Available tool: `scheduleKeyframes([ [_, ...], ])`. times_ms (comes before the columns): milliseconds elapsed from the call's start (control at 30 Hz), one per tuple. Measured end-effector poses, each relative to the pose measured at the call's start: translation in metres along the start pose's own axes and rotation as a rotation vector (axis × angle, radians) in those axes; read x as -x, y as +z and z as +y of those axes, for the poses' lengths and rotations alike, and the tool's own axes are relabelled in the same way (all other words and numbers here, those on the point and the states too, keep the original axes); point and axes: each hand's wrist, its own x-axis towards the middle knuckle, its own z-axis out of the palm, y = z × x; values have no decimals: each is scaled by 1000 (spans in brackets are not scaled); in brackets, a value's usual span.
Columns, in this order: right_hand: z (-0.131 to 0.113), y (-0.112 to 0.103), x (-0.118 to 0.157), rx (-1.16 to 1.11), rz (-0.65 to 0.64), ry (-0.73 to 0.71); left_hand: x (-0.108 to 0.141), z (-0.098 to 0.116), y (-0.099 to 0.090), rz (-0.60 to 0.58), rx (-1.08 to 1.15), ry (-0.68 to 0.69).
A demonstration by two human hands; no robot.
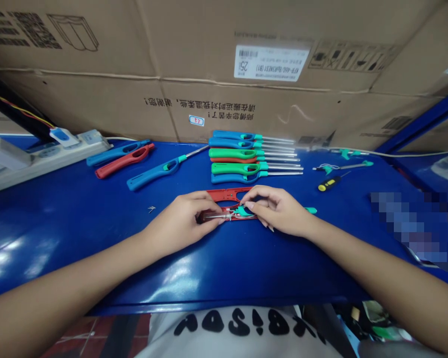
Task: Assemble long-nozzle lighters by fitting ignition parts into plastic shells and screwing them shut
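Note:
An open red plastic lighter housing (pixel 227 195) lies flat on the blue table top (pixel 67 228), directly under both hands. Inside it are a thin metal tube (pixel 214 216) and a teal plastic part (pixel 242 212) with fine wire. My left hand (pixel 181 223) pinches the tube end of the housing with its fingertips. My right hand (pixel 276 211) reaches in from the other side, its thumb and fingers closed on the teal part. A small teal tip (pixel 311 210) shows beyond my right hand.
Several finished blue, green and red long-nosed lighters (pixel 254 154) lie in a row beyond my hands. More lighters (pixel 121 160) lie to the left. To the right are a yellow-and-black screwdriver (pixel 328 183) and teal parts (pixel 343 166). A power strip (pixel 41 161) and cardboard boxes (pixel 224 64) stand behind.

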Motion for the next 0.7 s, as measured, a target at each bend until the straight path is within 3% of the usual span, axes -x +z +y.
scheduleKeyframes([
  [167,0,-1,1,101,-33,-140,0,1,-2,-2,27,-6],
  [467,1,-2,8,436,-144,-533,1,0,-4,-18,49,0],
  [700,-4,1,12,670,-164,-555,2,3,-4,-14,12,-20],
])
